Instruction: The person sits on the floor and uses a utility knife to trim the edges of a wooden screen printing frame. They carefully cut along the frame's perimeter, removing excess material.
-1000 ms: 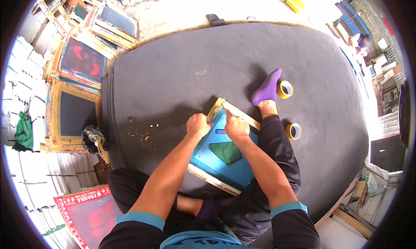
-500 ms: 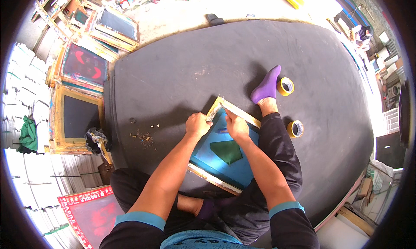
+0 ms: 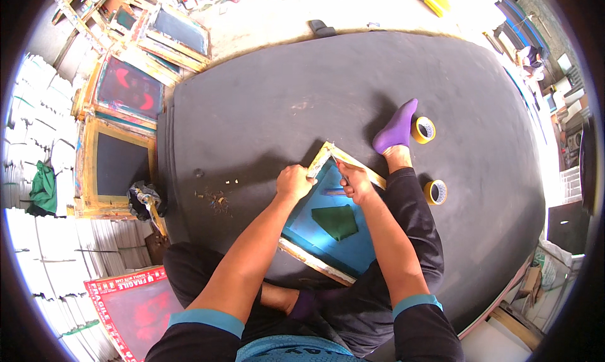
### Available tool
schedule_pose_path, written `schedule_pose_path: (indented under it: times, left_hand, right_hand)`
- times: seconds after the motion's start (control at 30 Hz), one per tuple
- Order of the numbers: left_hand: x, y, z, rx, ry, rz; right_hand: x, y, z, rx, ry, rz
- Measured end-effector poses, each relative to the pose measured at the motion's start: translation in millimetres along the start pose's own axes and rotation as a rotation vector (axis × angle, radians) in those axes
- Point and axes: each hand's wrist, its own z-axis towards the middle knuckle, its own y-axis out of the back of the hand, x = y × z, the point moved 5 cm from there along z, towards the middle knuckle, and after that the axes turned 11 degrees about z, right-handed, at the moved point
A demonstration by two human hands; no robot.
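A wooden screen frame (image 3: 315, 261) with blue mesh lies tilted across my lap, its far corner pointing away from me. My left hand (image 3: 296, 183) is closed round the frame's left rail near that corner. In my right hand (image 3: 357, 184) is a slim hand tool (image 3: 338, 163) with a bit of red on it; its exact kind is too small to tell. The tool's thin end points at the inside of the far corner. A dark green patch (image 3: 335, 222) shows on the blue mesh, below my right hand.
Two yellow tape rolls (image 3: 424, 130) (image 3: 435, 192) stand beside my purple-socked foot (image 3: 396, 127) on the dark mat (image 3: 265, 91). Small scraps (image 3: 217, 201) lie to the left. More screen frames (image 3: 123, 166) lean along the left edge, near white stacks (image 3: 38, 255). Another person (image 3: 532, 58) is at far right.
The whole view has shifted slightly. My right hand has drawn back a little from the frame's corner, and more of the tool shows. My left hand keeps its hold on the rail.
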Motion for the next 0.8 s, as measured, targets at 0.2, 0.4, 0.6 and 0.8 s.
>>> schedule_pose_path:
  times: [0.2,0.4,0.6,0.8]
  left_hand:
    - [-6.3,3.7,0.0,0.033,0.016,-0.026]
    - [34.9,-7.9,-19.1,-0.006,0.018,-0.177]
    - [58.1,6.7,-120.1,-0.082,0.014,-0.08]
    - [81.0,-12.3,-187.4,-0.09,0.079,-0.081]
  right_hand:
    - [4.1,4.8,-6.4,-0.075,0.357,-0.371]
    - [-5.8,-33.1,-62.4,-0.202,0.564,-0.919]
    - [-33.2,-30.0,-84.3,-0.285,0.513,-0.875]
    - [-70.1,-54.0,-138.6,-0.409,0.418,-0.982]
